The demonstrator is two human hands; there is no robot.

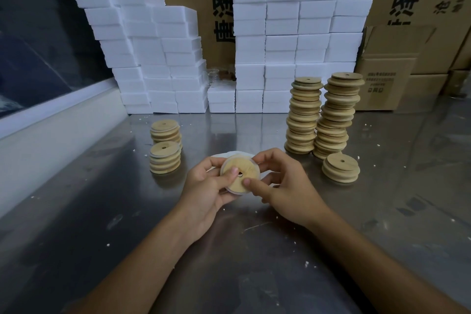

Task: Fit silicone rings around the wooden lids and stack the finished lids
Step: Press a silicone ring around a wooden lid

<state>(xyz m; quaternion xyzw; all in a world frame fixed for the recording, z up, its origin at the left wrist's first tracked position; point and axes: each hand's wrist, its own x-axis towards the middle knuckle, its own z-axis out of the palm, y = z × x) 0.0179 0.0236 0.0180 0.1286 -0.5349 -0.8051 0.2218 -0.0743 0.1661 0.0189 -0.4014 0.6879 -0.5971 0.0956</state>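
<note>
Wooden lid (244, 169) sits mid-frame, held up over the steel bench (254, 250). Left hand (206, 187) & right hand (283, 186) both have fingers pinched on its edge. Clear ring (225, 163) looks partly on, I think. Short lid stacks (165, 150) at left, tall stacks (322, 115) at right.

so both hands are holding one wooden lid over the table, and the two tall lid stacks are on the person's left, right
Not quite. Both hands, left hand and right hand, do hold one wooden lid over the table, but the two tall lid stacks stand on the person's right. Only two short stacks are on the left. The head view shows this.
</note>
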